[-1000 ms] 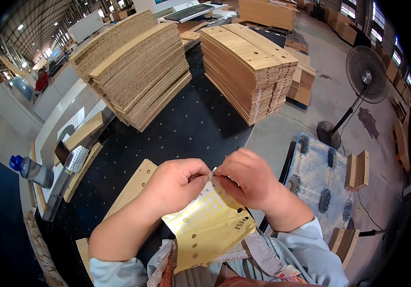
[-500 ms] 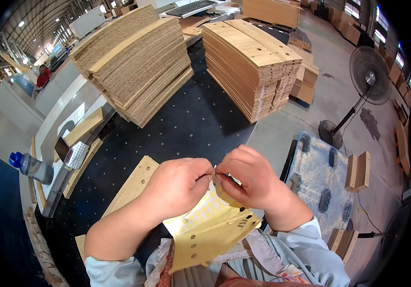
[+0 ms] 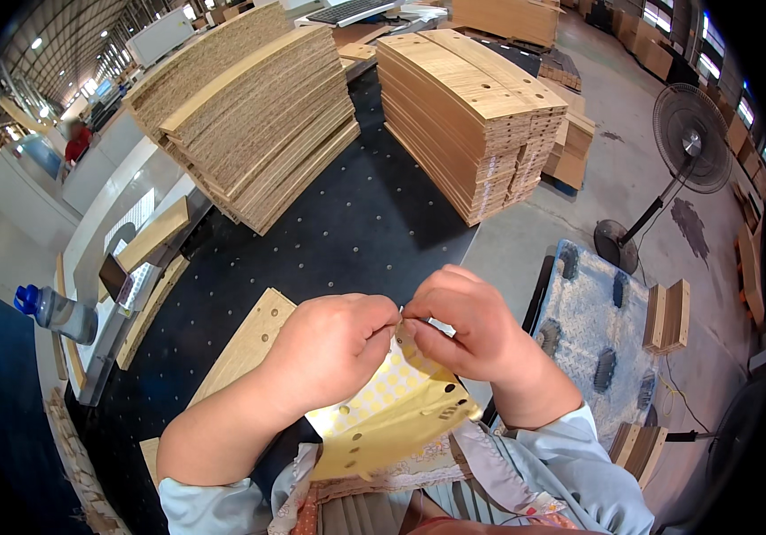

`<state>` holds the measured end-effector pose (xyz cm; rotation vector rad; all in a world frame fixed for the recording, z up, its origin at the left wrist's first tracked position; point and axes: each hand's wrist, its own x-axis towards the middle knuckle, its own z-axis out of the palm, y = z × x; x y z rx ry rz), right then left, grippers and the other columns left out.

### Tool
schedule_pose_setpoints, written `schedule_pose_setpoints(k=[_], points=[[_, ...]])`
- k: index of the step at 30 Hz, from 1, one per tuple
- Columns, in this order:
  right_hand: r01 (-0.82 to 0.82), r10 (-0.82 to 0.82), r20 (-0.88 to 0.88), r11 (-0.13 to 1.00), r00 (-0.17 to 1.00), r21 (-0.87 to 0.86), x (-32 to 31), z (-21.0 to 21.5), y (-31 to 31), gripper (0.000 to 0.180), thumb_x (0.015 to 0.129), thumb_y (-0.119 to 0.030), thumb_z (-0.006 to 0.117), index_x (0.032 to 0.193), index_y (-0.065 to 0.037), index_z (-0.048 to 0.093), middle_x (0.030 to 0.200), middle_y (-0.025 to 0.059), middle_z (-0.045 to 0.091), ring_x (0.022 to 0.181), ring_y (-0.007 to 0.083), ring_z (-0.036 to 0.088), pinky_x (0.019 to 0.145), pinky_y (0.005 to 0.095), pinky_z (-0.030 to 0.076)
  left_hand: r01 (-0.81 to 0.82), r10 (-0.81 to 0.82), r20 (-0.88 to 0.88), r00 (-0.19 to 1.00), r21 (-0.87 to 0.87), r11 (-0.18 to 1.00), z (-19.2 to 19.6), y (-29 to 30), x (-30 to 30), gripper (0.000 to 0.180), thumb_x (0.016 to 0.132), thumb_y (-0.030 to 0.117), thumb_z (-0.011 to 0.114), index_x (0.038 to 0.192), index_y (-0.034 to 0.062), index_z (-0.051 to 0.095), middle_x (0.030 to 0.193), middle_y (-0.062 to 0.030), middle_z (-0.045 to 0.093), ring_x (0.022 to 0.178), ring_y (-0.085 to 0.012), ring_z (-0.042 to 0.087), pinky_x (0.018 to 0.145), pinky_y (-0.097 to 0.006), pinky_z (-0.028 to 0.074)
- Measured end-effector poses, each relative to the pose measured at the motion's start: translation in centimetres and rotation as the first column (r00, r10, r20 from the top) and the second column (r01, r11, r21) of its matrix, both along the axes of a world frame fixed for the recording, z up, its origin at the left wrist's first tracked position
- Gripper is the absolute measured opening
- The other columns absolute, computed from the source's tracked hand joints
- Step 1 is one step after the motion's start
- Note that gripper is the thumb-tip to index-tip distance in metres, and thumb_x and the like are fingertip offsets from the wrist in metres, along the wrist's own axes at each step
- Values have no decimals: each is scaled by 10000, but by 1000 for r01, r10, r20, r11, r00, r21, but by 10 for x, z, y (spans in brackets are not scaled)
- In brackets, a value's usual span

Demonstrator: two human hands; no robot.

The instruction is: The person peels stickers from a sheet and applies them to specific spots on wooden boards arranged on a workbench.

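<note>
My left hand (image 3: 334, 348) and my right hand (image 3: 463, 325) meet fingertip to fingertip above a yellow sheet of small round stickers (image 3: 383, 397). Both pinch the sheet's upper edge, where a tiny pale piece shows between the fingers. The sheet hangs down toward my lap and curls at its lower end. Under my left hand lies a light wooden panel with drilled holes (image 3: 245, 343) on the black perforated worktable (image 3: 347, 223).
Two tall stacks of curved wooden panels (image 3: 258, 116) (image 3: 477, 107) stand at the table's far side. A water bottle (image 3: 53, 310) and a phone (image 3: 115, 276) sit at the left. A standing fan (image 3: 682, 147) and a grey pallet (image 3: 593, 334) are on the floor at the right.
Both hands stay pinched together at the sheet's top edge with only small finger shifts. The sheet's lower end has curled a little more.
</note>
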<state>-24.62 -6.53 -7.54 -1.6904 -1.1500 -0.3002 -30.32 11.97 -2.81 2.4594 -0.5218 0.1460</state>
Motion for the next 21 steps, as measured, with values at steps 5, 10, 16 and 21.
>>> schedule_pose_setpoints(k=[5,10,16,21], points=[[-18,19,-41,1000,999,12,2,-1,1,73,741,-28,665,804,-27,628,747,87,582,675,274,540,649,364,434,19,-19,3,1000,-6,1000,-2,2,1,49,784,43,595,805,15,630,711,-142,614,655,-319,614,582,-383,489],[-35,37,-58,999,998,33,2,-2,1,63,743,-14,656,801,-16,631,750,94,590,679,274,547,649,363,433,34,-35,-4,999,-27,999,-2,2,1,55,797,70,582,800,26,614,706,-150,600,690,-354,603,606,-443,478],[-55,58,-93,998,994,33,4,-3,1,53,747,-8,651,795,-2,629,751,97,598,676,272,552,652,362,433,34,-34,-11,999,-44,998,-3,3,2,51,789,62,579,776,18,602,694,-145,588,685,-348,599,594,-439,475],[-57,61,-90,998,994,36,5,-4,2,55,748,-10,652,799,-2,632,754,99,601,679,270,554,655,361,435,57,-55,39,998,-43,997,-6,4,4,33,775,30,594,781,5,615,697,-138,598,644,-316,601,562,-380,478]])
